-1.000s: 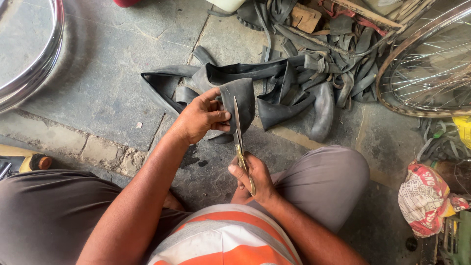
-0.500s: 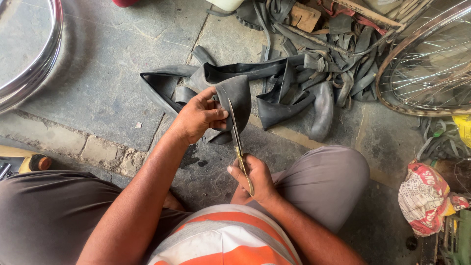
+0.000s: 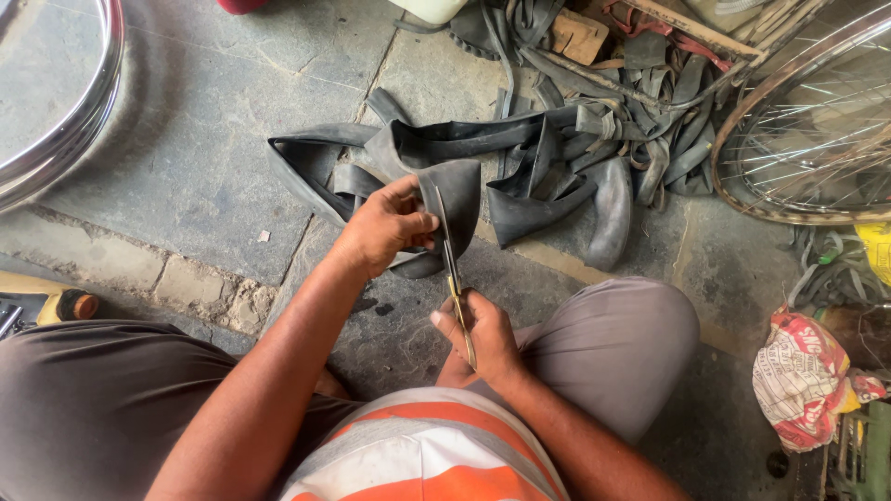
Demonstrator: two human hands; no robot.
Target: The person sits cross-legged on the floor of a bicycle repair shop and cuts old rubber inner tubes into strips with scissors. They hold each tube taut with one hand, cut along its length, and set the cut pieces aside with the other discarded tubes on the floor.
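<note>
My left hand [image 3: 382, 225] grips the folded end of a black rubber inner tube [image 3: 464, 190] and holds it up off the stone floor. My right hand [image 3: 483, 336] is closed on the yellowish handles of a pair of scissors [image 3: 452, 269]. The blades point away from me and run along the rubber just right of my left fingers. The rest of the tube trails back into a heap of black rubber strips [image 3: 594, 148]. I sit low with my knees spread, in grey trousers and an orange-and-white striped shirt.
A spoked bicycle wheel [image 3: 817, 130] lies at the upper right and a chrome rim [image 3: 65, 121] at the upper left. A red-and-white crumpled bag [image 3: 803, 380] sits at the right, with tools beside it. Wood scraps lie behind the rubber heap.
The scissor blades have edged further up along the rubber piece. Both hands keep their grip and stay almost where they were.
</note>
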